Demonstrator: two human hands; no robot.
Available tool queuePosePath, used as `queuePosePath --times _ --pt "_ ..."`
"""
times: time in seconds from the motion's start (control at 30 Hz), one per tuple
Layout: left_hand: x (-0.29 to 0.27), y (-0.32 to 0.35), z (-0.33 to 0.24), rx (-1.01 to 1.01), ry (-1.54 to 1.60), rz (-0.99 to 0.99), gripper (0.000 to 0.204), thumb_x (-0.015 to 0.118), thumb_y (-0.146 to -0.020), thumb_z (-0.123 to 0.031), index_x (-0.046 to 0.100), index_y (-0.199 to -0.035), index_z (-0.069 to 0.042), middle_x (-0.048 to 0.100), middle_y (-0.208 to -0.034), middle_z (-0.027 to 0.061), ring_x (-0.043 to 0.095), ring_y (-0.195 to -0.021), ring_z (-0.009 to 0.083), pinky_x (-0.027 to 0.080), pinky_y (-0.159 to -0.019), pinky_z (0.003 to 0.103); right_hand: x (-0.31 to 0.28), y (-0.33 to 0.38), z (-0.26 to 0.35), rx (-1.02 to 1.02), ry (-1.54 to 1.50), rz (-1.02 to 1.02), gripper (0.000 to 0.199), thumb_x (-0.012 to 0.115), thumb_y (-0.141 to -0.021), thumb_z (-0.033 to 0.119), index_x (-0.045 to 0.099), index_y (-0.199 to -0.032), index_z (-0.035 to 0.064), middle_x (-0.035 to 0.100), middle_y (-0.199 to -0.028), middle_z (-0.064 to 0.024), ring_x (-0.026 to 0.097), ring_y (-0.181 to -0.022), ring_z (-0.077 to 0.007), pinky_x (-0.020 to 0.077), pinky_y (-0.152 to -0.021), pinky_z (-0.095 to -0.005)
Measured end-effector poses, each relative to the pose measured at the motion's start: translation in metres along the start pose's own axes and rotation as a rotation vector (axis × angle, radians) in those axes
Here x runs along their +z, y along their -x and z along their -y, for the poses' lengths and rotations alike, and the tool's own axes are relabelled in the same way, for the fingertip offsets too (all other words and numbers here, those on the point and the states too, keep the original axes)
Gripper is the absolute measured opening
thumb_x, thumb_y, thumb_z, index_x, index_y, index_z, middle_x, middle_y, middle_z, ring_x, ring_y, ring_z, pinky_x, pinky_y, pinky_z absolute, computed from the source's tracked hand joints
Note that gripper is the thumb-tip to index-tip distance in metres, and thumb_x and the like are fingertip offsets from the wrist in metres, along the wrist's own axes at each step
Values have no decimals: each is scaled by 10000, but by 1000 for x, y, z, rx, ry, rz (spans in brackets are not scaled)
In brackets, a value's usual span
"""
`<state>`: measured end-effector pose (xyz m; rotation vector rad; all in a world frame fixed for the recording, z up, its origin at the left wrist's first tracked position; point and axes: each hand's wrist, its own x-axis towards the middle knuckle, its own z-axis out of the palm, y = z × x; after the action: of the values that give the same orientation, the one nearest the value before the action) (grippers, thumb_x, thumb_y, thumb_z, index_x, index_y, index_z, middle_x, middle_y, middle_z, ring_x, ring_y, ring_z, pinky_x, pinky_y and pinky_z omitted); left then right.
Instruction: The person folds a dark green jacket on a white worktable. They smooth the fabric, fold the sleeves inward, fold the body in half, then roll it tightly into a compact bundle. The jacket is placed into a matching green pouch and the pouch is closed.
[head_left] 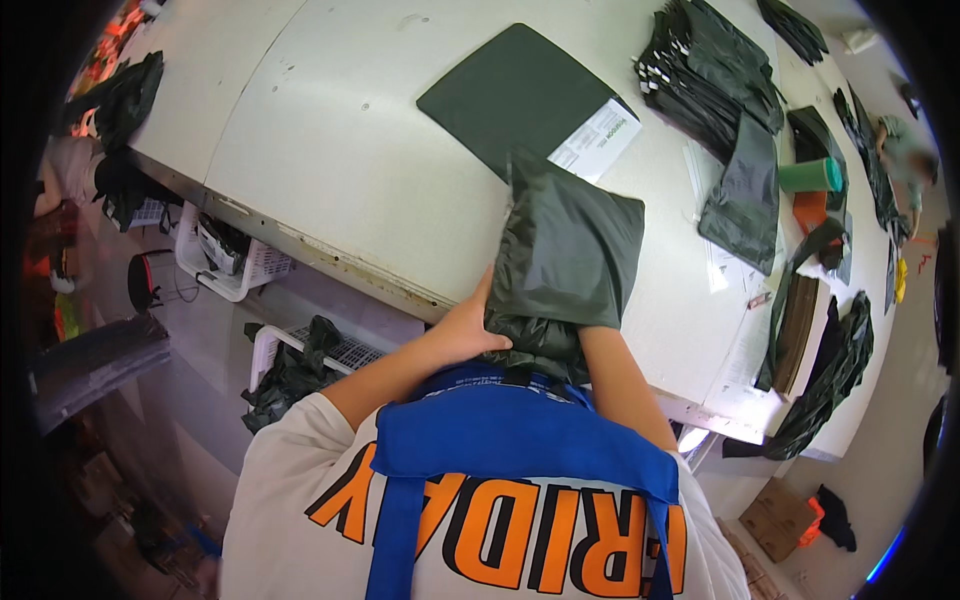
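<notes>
A stuffed dark grey plastic mailer bag (568, 255) lies at the near edge of the white table (330, 150). My left hand (468, 325) grips the bag's bunched lower left corner. My right forearm (615, 375) runs up under the bag; my right hand is hidden inside or beneath it. A flat dark mailer with a white label (525, 100) lies on the table just behind the bag. I wear a white shirt and a blue apron (520, 450).
Stacks of dark mailers (710, 75) sit at the far right, with a green cup (812, 176), papers (735, 270) and more dark bags (830, 375). White baskets (225, 260) stand under the table's left edge. A cardboard box (780, 515) lies on the floor at right.
</notes>
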<state>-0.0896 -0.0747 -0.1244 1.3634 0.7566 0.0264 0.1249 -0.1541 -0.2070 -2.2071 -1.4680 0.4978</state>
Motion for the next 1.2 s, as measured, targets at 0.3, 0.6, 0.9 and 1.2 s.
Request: queuePosePath --times 0.3,0.6,0.9,1.2 --pt "-11 -14 0 -111 299 120 953 708 -686 4 145 -1452 -37 365 -1400 116 326 -1298 212 264 -1072 338 -125 53 32 393 -390 -58 213 630 -831 147 639 -1019 46 661 -787 -77 622 -770 -194 499 -747 -315" --pt "-1 11 21 -14 35 78 843 697 -712 7 241 -1421 -20 409 -1379 123 360 -1284 230 282 -1063 347 -68 102 10 609 -805 -77 511 685 -813 244 528 -1160 -96 630 -1077 -184 588 -1014 -237 429 -913 -324" --pt "-43 -63 -85 78 652 181 804 659 -808 -489 240 -1425 -188 432 -1343 47 405 -1225 175 421 -942 425 -95 99 41 514 -877 -284 261 523 -937 193 555 -1042 -44 602 -948 -108 572 -828 -163 467 -759 -283" --pt "32 -85 -37 120 -622 -221 797 592 -823 -517 382 -1316 73 466 -1261 264 460 -1159 390 376 -993 416 -151 5 6 95 -174 -254 367 641 -858 213 569 -1157 12 582 -1061 -119 562 -967 -225 447 -865 -340"
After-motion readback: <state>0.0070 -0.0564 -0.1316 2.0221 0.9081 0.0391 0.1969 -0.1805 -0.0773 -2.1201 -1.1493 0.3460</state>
